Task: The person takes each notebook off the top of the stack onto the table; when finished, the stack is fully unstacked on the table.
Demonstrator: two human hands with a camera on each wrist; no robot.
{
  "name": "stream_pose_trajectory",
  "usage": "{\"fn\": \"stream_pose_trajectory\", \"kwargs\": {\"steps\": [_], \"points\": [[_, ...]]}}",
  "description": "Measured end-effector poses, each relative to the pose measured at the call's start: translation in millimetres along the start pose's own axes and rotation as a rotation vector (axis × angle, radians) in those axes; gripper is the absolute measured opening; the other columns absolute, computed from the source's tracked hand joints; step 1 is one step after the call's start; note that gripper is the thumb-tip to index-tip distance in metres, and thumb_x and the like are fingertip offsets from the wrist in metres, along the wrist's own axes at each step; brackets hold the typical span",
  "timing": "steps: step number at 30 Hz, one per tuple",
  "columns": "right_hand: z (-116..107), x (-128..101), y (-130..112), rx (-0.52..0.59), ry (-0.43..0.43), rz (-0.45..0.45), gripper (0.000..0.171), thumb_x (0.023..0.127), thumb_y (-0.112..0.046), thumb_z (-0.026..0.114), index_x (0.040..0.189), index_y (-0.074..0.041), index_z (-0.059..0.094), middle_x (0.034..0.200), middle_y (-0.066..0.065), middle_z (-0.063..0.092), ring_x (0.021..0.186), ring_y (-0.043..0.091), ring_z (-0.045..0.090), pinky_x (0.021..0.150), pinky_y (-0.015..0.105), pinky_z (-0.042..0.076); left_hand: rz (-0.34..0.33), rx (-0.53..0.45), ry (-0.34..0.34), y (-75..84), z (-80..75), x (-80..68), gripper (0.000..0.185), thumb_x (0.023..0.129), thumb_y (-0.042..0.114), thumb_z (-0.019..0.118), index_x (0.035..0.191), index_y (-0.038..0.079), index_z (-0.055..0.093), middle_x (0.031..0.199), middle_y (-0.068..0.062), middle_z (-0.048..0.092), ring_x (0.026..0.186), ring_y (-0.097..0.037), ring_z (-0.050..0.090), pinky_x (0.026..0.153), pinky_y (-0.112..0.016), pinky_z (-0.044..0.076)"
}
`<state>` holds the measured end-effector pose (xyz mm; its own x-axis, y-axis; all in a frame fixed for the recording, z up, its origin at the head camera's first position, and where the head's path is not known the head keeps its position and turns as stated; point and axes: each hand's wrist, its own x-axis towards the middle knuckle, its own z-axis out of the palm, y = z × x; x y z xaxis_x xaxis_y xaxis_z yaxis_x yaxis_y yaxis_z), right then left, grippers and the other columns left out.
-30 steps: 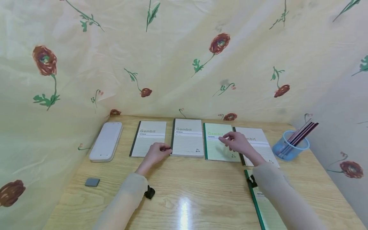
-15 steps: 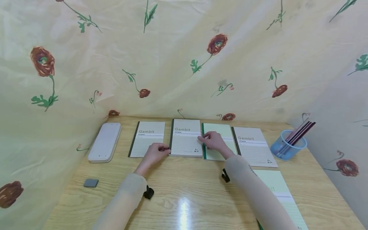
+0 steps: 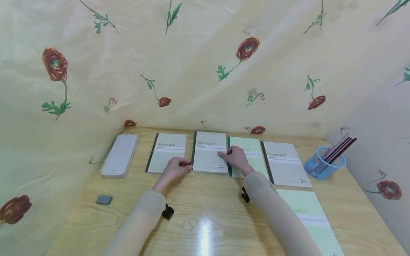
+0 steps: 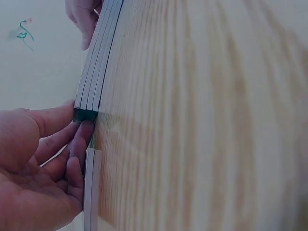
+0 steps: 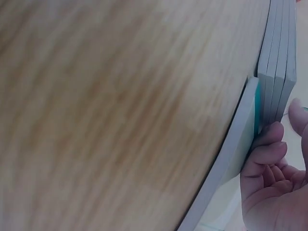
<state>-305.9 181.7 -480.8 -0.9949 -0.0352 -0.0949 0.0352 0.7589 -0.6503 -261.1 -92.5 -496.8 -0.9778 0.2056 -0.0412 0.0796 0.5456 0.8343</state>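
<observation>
A stack of notebooks (image 3: 208,151), with a pale grey "Gambit" cover and a dark spine on top, lies on the wooden table. At its lower left corner is my left hand (image 3: 174,168); the left wrist view has the thumb at the stack's top edge and curled fingers (image 4: 83,134) against the green spine of a lower notebook. My right hand (image 3: 237,158) grips the right side, thumb over the cover. Curled fingers (image 5: 269,154) meet the stack's side in the right wrist view, partly above the green-spined notebook (image 3: 256,165).
Grey notebooks lie to the left (image 3: 168,153) and right (image 3: 285,165) in the row. Under the right forearm lies a larger green notebook (image 3: 312,211). A blue cup (image 3: 323,170) holds pencils. At left are a white case (image 3: 120,154) and a grey eraser (image 3: 104,200).
My right hand has moved left from above the green notebook to the stack's right edge, bringing its thumb over the cover. My left hand stays at the stack's lower left corner.
</observation>
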Motion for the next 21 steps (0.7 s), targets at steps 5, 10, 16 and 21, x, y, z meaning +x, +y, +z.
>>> {"fn": "stream_pose_trajectory", "kwargs": {"steps": [5,10,16,21], "points": [[2.7,3.6,0.0,0.011,-0.015,0.025,0.047,0.089,-0.047,0.072,0.083,-0.004,0.057,0.069,0.006,0.059,0.057,0.017,0.053,0.052,0.028,0.039,-0.007,0.014,0.012,1.3,-0.3,0.3,0.022,0.092,0.016,0.074,0.106,0.000,0.074,0.097,-0.007,0.072,0.089,-0.020,0.065,0.083,-0.038,0.053],[4.4,5.8,0.1,-0.018,0.000,0.057,0.048,0.088,-0.049,0.073,0.076,-0.007,0.055,0.064,0.004,0.057,0.056,0.017,0.052,0.051,0.028,0.038,-0.004,-0.001,0.003,5.9,-0.9,-0.4,0.023,0.092,0.017,0.073,0.108,-0.001,0.073,0.098,-0.008,0.072,0.091,-0.021,0.065,0.085,-0.039,0.053],[4.0,5.5,-0.3,-0.015,0.000,0.058,0.050,0.090,-0.046,0.072,0.066,-0.009,0.050,0.057,0.002,0.053,0.051,0.016,0.049,0.049,0.028,0.035,-0.006,-0.002,-0.003,7.8,-1.2,-1.7,0.023,0.092,0.017,0.073,0.108,0.000,0.074,0.098,-0.007,0.072,0.091,-0.020,0.064,0.085,-0.039,0.052],[4.8,3.6,-2.0,-0.014,0.004,0.065,0.047,0.090,-0.043,0.073,0.068,-0.008,0.051,0.058,0.003,0.054,0.052,0.016,0.050,0.050,0.027,0.035,-0.001,0.003,-0.005,5.9,-1.6,-2.2,0.021,0.092,0.017,0.073,0.106,0.001,0.074,0.096,-0.006,0.071,0.088,-0.019,0.064,0.083,-0.038,0.052]]}}
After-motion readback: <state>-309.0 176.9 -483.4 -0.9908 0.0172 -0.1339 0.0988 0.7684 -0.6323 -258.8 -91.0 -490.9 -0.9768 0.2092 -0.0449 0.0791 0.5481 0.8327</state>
